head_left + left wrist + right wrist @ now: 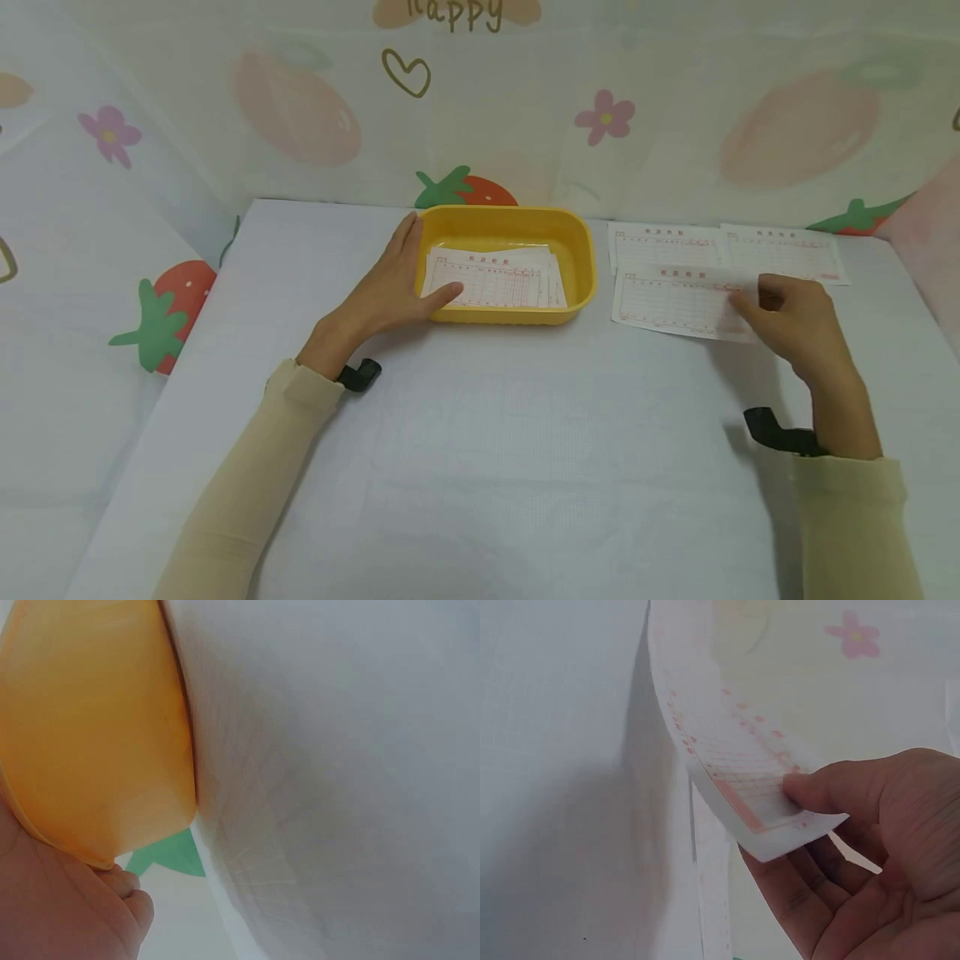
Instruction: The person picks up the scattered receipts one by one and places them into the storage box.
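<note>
A yellow plastic basin point(581, 267) stands near the table's back edge, with several red-printed paper slips point(487, 279) inside. My left hand point(382, 287) grips the basin's left end, thumb over the front rim and fingers along the left side. In the left wrist view, the fingers bend at the corner of the basin point(97, 735). My right hand point(802, 321) pinches the right end of a printed slip point(675, 302) between thumb and fingers. The right wrist view shows this slip point(727, 787) bowed, its near corner lifted.
Two similar slips, one on the left point(663, 242) and one on the right point(783, 252), lie behind the held one. The white table point(525, 458) meets a patterned cloth backdrop point(487, 108) behind the basin. Black wrist mounts sit on both arms.
</note>
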Tool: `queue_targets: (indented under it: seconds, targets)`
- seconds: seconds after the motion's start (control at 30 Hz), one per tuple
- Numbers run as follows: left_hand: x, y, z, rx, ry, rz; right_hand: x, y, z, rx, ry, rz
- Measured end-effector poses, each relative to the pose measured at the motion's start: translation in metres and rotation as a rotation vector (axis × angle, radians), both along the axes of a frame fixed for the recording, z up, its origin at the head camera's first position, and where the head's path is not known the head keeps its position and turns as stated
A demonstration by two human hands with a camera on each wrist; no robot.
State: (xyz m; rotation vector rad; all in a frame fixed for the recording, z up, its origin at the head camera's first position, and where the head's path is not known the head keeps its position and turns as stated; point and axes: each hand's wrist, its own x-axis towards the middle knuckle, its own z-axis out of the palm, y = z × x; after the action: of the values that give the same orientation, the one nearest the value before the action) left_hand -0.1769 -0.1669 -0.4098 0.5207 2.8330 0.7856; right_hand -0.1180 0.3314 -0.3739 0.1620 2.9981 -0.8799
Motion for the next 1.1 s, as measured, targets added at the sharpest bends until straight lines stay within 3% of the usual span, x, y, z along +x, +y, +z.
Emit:
queue_targets:
  seconds: [0.17, 0.33, 0.47, 0.53, 0.7, 0.77, 0.9, 1.1]
  targets:
    - [0.0, 0.001, -0.001, 0.003, 0.003, 0.002, 0.0, 0.002, 0.004, -0.07, 0.009, -0.031]
    - [0.001, 0.001, -0.002, 0.005, 0.004, 0.0, 0.002, 0.005, 0.007, -0.193, 0.005, -0.011]
    - [0.001, 0.0, -0.001, 0.004, 0.004, -0.002, 0.004, 0.004, 0.014, -0.313, 0.021, -0.051]
    - [0.001, 0.0, -0.001, 0.003, 0.006, -0.002, 0.005, 0.003, 0.018, -0.421, 0.049, -0.104]
    - [0.001, 0.0, 0.0, 0.008, 0.007, 0.004, 0.004, -0.005, 0.023, -0.845, 0.168, -0.191]
    - [0.002, -0.001, 0.0, 0.006, 0.007, 0.01, 0.002, -0.011, 0.022, -0.923, 0.187, -0.195]
    - [0.002, -0.003, -0.001, 0.009, 0.011, 0.012, -0.004, -0.027, 0.018, -0.905, 0.137, -0.184]
    - [0.0, -0.003, -0.003, 0.03, 0.022, -0.005, -0.016, -0.059, 0.014, -0.805, 0.043, -0.084]
